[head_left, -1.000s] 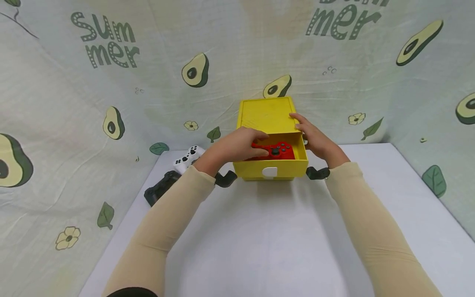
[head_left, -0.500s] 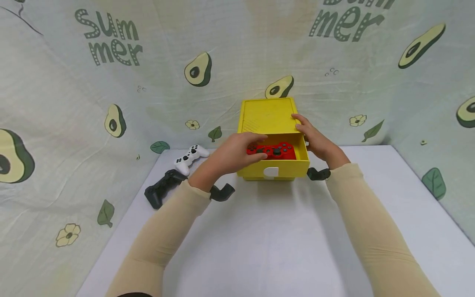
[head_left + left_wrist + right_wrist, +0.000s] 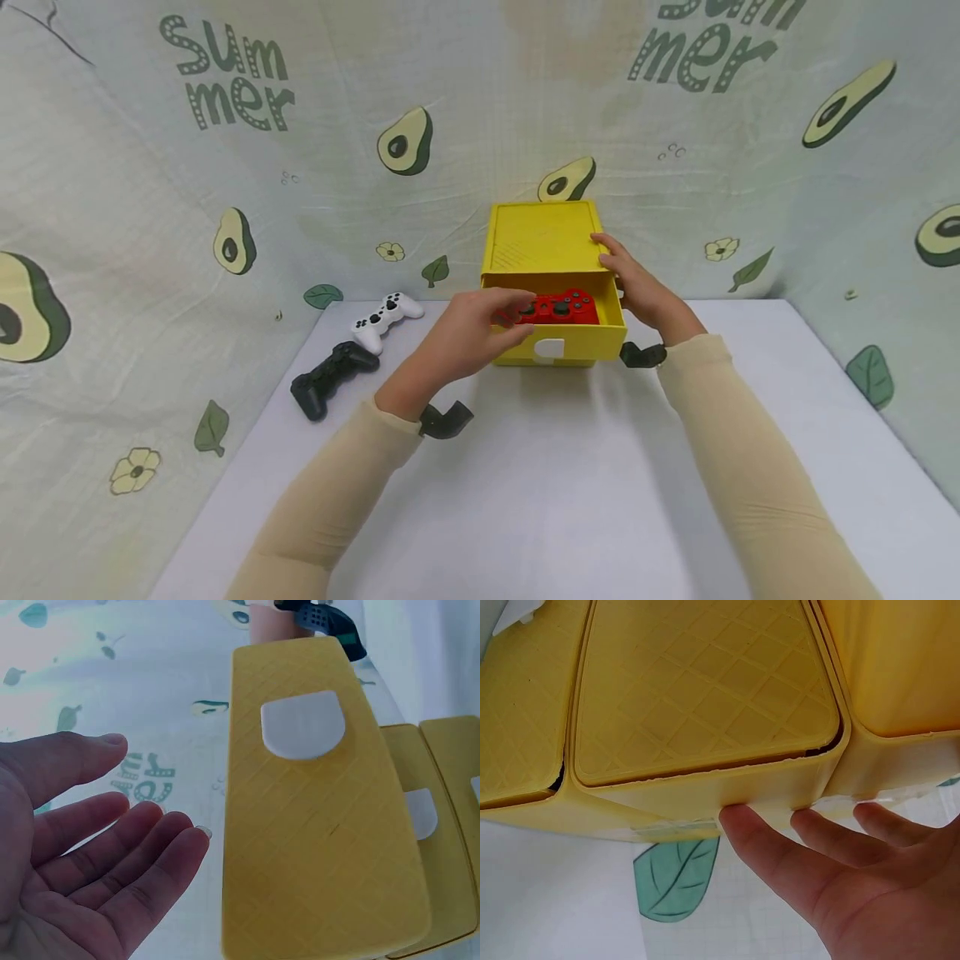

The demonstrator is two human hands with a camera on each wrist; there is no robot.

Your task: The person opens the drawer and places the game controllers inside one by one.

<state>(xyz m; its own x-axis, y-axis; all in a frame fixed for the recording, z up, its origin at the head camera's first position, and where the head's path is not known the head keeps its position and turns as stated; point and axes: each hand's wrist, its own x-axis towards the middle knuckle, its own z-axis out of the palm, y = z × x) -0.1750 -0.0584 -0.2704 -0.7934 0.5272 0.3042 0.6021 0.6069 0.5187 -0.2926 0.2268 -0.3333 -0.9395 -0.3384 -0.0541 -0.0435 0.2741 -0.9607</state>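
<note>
A yellow drawer box stands at the back of the table with its top drawer pulled out. In that drawer lies a red game controller, partly covered by my left hand in the head view. My left hand hovers at the drawer's front left corner, fingers loosely bent and holding nothing. The left wrist view shows this hand beside the drawer front and its white tab handle. My right hand rests against the box's right side; in the right wrist view its fingertips touch the side wall.
A white game controller and a black game controller lie on the table's left side. Patterned cloth hangs behind the box and along both sides. Lower drawers with white handles sit under the pulled-out one.
My left hand has drawn back from inside the drawer toward the front left, leaving the red game controller in it. My right hand has stayed at the box's side.
</note>
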